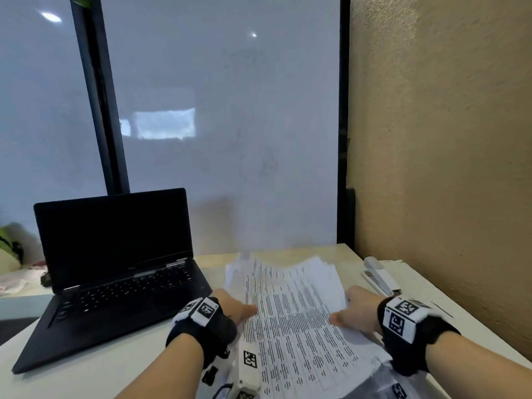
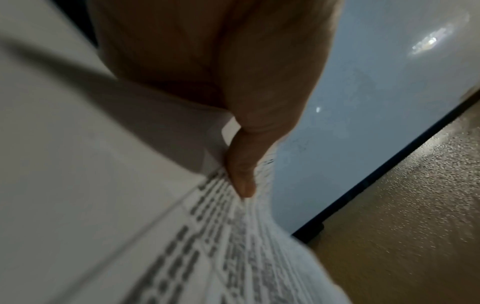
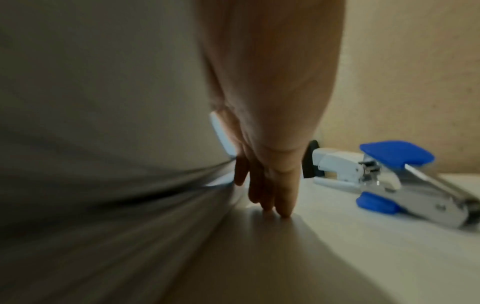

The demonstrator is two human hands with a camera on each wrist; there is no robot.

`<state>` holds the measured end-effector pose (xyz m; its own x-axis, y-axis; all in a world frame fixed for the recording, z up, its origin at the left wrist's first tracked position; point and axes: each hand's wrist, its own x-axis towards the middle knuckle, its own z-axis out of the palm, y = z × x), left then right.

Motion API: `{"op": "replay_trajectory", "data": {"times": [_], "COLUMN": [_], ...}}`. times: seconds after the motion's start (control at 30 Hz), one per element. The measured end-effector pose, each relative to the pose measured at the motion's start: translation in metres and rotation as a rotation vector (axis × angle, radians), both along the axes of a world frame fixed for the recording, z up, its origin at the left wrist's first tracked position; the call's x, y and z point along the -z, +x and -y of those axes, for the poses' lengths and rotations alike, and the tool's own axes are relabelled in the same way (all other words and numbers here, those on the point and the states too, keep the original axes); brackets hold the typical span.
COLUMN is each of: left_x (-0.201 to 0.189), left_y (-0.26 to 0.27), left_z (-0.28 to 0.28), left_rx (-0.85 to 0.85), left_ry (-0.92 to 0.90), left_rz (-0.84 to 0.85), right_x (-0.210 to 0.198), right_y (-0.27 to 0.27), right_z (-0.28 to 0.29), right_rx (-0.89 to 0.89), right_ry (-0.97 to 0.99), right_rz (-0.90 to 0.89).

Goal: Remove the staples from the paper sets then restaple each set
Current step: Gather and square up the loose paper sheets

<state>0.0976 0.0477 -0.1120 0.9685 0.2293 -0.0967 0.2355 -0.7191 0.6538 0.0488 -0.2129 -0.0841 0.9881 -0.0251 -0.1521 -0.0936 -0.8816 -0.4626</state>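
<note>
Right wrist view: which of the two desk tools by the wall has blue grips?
The staple remover, with blue pads and metal jaws. The white stapler behind it shows no blue.

Head view: high, forward-down over desk (image 1: pixel 100 367). Wrist views: close along each hand, both sharing the paper stack (image 1: pixel 299 321) with it.

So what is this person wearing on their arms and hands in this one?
Both hands are bare, no gloves or sleeves. The left wrist band and the right wrist band are black and fuzzy, and each carries a white block with black square code markings. A small black cable hangs under the left forearm.
</note>
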Motion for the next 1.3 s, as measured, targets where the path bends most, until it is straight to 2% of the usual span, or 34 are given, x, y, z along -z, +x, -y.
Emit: {"op": "replay_trajectory", "data": {"times": [0.07, 0.2, 0.37, 0.43, 0.5, 0.6, 0.7, 0.83, 0.93, 1.07, 1.13, 1.2, 1.3], "left_x": [-0.006, -0.010, -0.017, -0.010, -0.004, -0.008, -0.019, -0.046, -0.077, -0.130, -0.149, -0.147, -0.114], "left_y": [-0.005, 0.002, 0.003, 0.005, 0.008, 0.007, 0.006, -0.010, -0.027, -0.045, -0.058, -0.069, -0.079], "left_z": [0.007, 0.013, 0.016, 0.016, 0.014, 0.011, 0.004, -0.011, -0.016, -0.012, -0.002, 0.012, 0.030], "left_rx": [0.014, 0.072, 0.171, 0.151, 0.091, 0.029, 0.085, 0.199, 0.263, 0.224, 0.185, 0.207, 0.257], "left_ry": [0.043, 0.034, 0.117, 0.130, 0.053, -0.234, -0.457, -0.711, -0.777, -0.852, -0.747, -0.591, -0.586], "left_rz": [-0.044, -0.059, -0.058, -0.080, -0.064, 0.064, 0.212, 0.403, 0.530, 0.777, 0.882, 0.918, 0.830], "right_x": [0.001, 0.000, -0.003, -0.002, 0.001, -0.002, -0.007, -0.022, -0.055, -0.114, -0.128, -0.124, -0.091], "right_y": [0.006, 0.015, 0.019, 0.020, 0.022, 0.020, 0.017, 0.012, 0.006, -0.007, -0.020, -0.030, -0.039], "right_z": [0.001, 0.004, 0.009, 0.011, 0.014, 0.017, 0.019, 0.011, -0.007, -0.030, -0.040, -0.049, -0.057], "right_rx": [-0.012, -0.044, -0.042, -0.042, -0.049, -0.080, 0.027, 0.059, 0.017, 0.018, 0.023, 0.037, 0.061], "right_ry": [-0.155, -0.135, -0.186, -0.196, -0.188, -0.114, 0.136, 0.526, 0.839, 0.964, 0.988, 1.001, 0.963], "right_rz": [-0.039, -0.059, -0.086, -0.095, -0.123, -0.171, -0.156, 0.030, 0.319, 0.736, 0.873, 0.921, 0.829]}}
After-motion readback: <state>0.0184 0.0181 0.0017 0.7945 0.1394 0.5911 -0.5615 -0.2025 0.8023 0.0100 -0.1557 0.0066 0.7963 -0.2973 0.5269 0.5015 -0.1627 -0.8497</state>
